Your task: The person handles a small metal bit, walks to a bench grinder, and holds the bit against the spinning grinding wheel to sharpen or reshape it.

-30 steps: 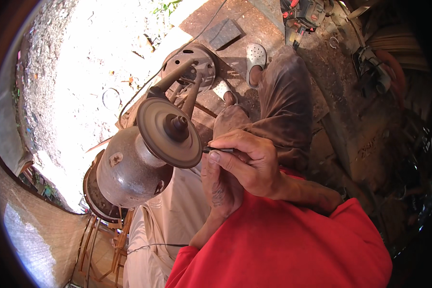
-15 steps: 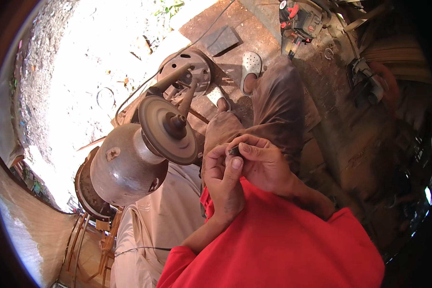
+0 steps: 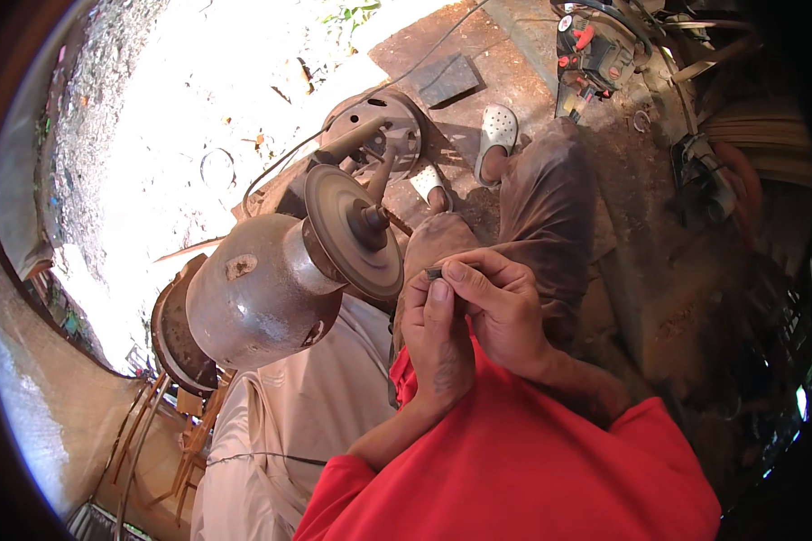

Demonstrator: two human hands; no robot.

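A small dark piece [image 3: 434,273], too small to name, is pinched between the fingertips of both my hands in front of my lap. My left hand [image 3: 438,329] grips it with thumb and bent fingers from the left. From the right, the thumb and forefinger of my right hand [image 3: 505,302] close on its other end. Just left of my hands stands a bench grinder [image 3: 262,293] with a rounded metal motor body. Its round grinding wheel [image 3: 347,230] faces me, apart from my fingers; whether it is spinning I cannot tell.
The grinder stands on a rusty round wheel-rim base [image 3: 406,126]. Pale cloth [image 3: 307,410] hangs below it at my left. A dark flat block [image 3: 448,79] lies on the floor beyond my clogs [image 3: 496,135]. A dark red-and-black machine [image 3: 595,54] sits at far right. A cable [image 3: 397,68] crosses the floor.
The view has shifted, so the grinder and floor things appear farther right. Both hands keep their pinch on the small dark piece, which has turned slightly between the fingertips.
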